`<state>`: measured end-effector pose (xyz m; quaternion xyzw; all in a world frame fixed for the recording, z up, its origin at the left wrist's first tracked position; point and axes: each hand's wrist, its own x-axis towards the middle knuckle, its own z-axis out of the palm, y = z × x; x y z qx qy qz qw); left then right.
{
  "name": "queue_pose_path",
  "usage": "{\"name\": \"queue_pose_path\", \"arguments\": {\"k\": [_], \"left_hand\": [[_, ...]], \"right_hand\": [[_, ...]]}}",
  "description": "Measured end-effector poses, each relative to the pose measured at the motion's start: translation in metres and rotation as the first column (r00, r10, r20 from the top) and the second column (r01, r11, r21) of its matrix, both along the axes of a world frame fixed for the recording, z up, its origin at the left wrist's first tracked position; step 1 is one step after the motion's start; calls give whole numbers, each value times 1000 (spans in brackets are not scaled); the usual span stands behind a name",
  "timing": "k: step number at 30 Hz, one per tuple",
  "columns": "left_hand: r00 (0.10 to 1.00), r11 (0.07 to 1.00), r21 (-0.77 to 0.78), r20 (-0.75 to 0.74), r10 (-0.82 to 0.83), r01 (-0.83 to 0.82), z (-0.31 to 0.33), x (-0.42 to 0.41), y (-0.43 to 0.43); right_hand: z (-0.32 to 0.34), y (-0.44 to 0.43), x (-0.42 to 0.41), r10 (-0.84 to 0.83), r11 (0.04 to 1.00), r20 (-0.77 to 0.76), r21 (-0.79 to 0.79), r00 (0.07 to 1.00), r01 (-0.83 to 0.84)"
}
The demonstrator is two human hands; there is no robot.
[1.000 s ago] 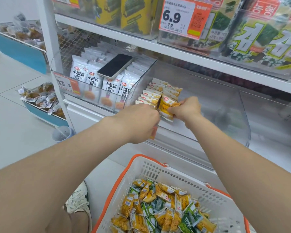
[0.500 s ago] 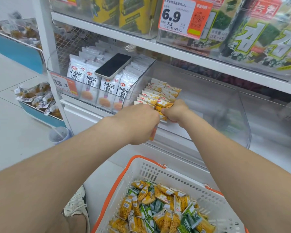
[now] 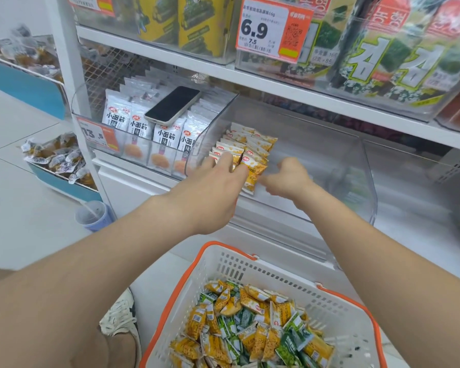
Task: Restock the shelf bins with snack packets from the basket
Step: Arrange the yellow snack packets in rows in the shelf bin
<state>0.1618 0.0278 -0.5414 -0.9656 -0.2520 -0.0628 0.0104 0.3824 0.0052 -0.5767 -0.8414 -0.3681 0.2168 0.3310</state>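
The fingers point(image 3: 265, 179) of my right hand point(image 3: 287, 179) are smeared by motion. I cannot tell whether they pinch the front packet point(image 3: 253, 170) or only curl beside its lower right edge. My left hand point(image 3: 213, 187) covers the left end of the row point(image 3: 246, 144) of yellow packets, and the clear bin point(image 3: 337, 168) shows mostly as glare. The basket point(image 3: 225, 257) is cut off at the bottom of my view, and its heap point(image 3: 252, 325) of yellow and green packets runs out of frame. The front packet stands at the near end of the row, in the left part of the bin, between my two hands. My left fingertips lie against its upper left, and my right hand is just to its right. My left hand reaches forward palm down, fingers straight and slightly spread, gripping nothing. My right hand comes in from the right, back up, fingers folded inward toward the packet. A phone point(image 3: 173, 104) lies on white packets point(image 3: 138, 128) in the neighbouring bin on the left.
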Motion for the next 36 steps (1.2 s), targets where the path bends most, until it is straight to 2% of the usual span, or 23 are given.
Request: {"name": "queue_pose_path", "arguments": {"k": [2,4,6,8,10,12,13,16,19,22,27,29,36], "left_hand": [[992,998,66,126,-21,13,2,-4,-13],[982,999,-13,184,-37,40,4,-11,-24],[995,981,-192,100,-19,38,0,-16,-33],[995,957,-288,-69,-66,43,-11,-16,-45],[966,941,-331,-211,-149,73,-26,-13,-55],[919,918,-383,-319,-230,97,-42,-8,-66],[897,909,-403,-355,-263,107,-50,-6,-71],[837,891,-436,-434,-332,127,-74,1,-86],[784,887,-439,-496,-373,144,-92,8,-97],[725,887,-441,-565,-393,138,-104,13,-102],[674,895,-417,-617,-407,158,-119,21,-103],[672,902,-405,-627,-395,152,-122,24,-103],[657,899,-416,-642,-396,134,-121,28,-100]], "right_hand": [[11,-26,-12,29,992,274,108,961,-60],[23,-60,-34,56,935,412,298,910,-192],[24,-94,-51,85,828,506,443,858,-343],[14,-123,-61,137,763,582,455,802,-460],[-7,-143,-62,241,785,584,352,775,-510],[-34,-157,-55,393,846,541,104,744,-523],[-48,-162,-50,485,845,504,-59,715,-531],[-98,-176,-32,703,697,328,-496,632,-518],[-150,-190,-24,765,540,194,-712,614,-449],[-195,-203,-30,819,401,100,-804,564,-439],[-248,-214,-41,924,269,84,-837,374,-476],[-257,-212,-43,936,276,132,-849,325,-450],[-259,-195,-51,932,323,237,-886,274,-332]]}}
